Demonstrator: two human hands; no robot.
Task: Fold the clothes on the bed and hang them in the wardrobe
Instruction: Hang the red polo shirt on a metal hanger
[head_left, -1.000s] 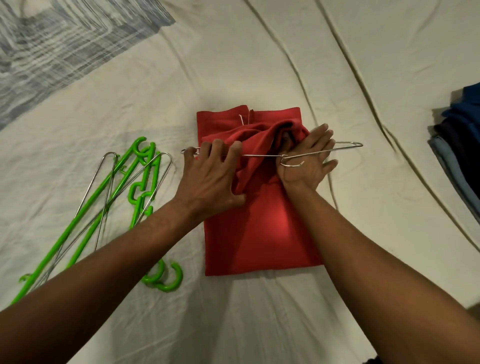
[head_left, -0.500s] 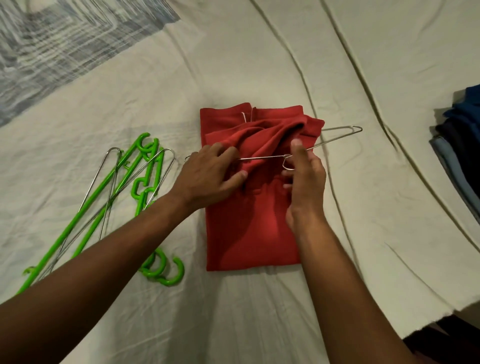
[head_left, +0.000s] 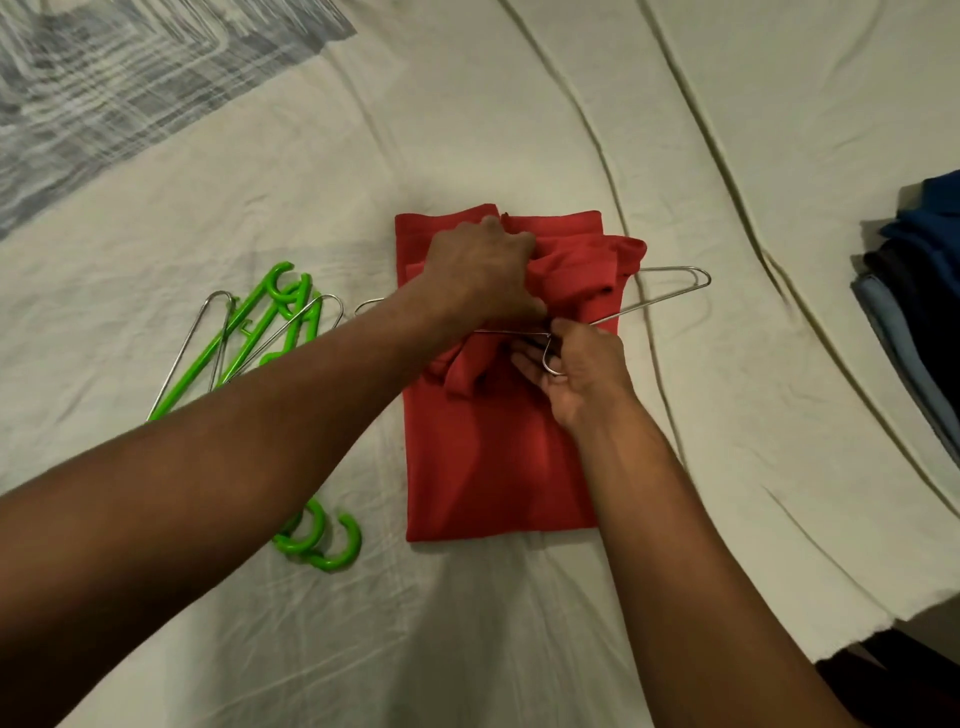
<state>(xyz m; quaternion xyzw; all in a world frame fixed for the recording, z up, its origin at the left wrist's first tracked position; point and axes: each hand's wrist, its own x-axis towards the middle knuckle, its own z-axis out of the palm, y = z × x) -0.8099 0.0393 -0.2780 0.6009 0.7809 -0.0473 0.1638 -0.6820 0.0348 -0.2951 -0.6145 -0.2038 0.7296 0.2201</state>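
red garment (head_left: 498, 467) folded, mid-bed (head_left: 260, 182) | left hand (head_left: 483, 270) grips its bunched top | right hand (head_left: 576, 364) pinches wire hanger (head_left: 670, 291) at hook, over garment | green hangers (head_left: 270, 332) toward left edge | clothes stack (head_left: 924, 291) at right edge

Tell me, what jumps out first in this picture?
A red garment, folded, lies mid-bed, with both hands working a wire hanger into its top: the left hand grips the bunched cloth and the right hand holds the hook. To the left, bright green hangers lie on the pale sheet.
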